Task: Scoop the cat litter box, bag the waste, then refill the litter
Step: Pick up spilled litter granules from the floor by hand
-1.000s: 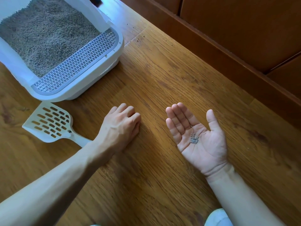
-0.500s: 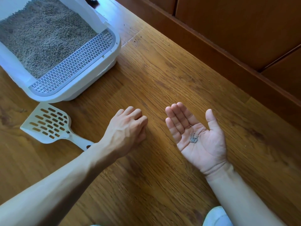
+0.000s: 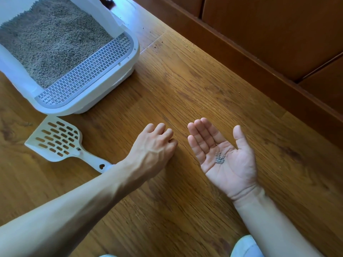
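Keep the right hand (image 3: 223,156) flat, palm up, cradling small grey litter pellets (image 3: 220,158); sweep more strays with the loosely curled, empty left hand (image 3: 155,148), then tip into the white plastic litter box (image 3: 104,93), far left.

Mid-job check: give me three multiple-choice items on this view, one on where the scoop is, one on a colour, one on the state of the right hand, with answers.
1. Where does the scoop lie?
A. on the floor beside the litter box
B. inside the litter box
C. in the left hand

2. What colour is the litter box shell?
A. black
B. white
C. red

3. How is the right hand?
A. clenched in a fist
B. palm up, fingers straight, pellets on it
C. gripping the scoop

Answers: 1 A, it lies flat on the wood floor just in front of the box. 2 B, its outer wall is white. 3 B, grey litter pellets sit on the open palm.
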### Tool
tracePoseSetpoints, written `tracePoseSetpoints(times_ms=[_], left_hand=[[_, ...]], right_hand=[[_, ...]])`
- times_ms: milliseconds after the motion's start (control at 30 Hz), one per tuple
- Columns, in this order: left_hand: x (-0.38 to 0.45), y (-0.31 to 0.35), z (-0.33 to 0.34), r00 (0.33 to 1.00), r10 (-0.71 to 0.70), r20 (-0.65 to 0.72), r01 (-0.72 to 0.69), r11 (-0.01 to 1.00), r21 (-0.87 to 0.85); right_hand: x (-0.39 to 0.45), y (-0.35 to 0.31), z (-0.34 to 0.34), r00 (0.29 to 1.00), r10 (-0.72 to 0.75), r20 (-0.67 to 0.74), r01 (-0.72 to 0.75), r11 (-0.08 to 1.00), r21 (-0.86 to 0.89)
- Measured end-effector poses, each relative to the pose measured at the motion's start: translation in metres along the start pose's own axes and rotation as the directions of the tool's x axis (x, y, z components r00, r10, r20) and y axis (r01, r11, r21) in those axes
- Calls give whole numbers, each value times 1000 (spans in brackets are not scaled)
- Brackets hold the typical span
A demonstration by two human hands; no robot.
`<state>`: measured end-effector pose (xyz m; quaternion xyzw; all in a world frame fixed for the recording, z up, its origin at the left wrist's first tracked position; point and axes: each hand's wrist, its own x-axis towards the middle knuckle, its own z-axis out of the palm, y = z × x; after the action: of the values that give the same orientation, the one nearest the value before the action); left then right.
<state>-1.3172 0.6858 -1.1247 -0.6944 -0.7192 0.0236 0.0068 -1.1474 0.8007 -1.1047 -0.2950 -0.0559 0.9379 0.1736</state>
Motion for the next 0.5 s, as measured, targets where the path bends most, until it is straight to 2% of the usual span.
tracePoseSetpoints(times_ms=[100, 167, 233, 300, 367, 500], left_hand=[[4, 2, -4, 999, -30, 35, 31, 999, -29], [-1, 6, -12, 989, -150, 2, 149, 978, -144], [-5, 13, -29, 949, -309, -69, 275, 912, -305], [-6, 22, -50, 901, -409, -144, 308, 838, -451], [-2, 34, -69, 892, -404, -205, 253, 820, -513], [8, 56, -95, 917, -278, -287, 123, 879, -461]], right_hand=[[-1, -1, 2, 1000, -8, 0, 8, 1000, 8], [-1, -2, 3, 1000, -13, 3, 13, 1000, 24], [-1, -2, 3, 1000, -8, 9, 8, 1000, 24], [0, -1, 5, 1000, 12, 22, -13, 999, 31], [1, 1, 11, 1000, 20, 17, -20, 1000, 5], [2, 3, 25, 997, 74, 39, -74, 997, 11]])
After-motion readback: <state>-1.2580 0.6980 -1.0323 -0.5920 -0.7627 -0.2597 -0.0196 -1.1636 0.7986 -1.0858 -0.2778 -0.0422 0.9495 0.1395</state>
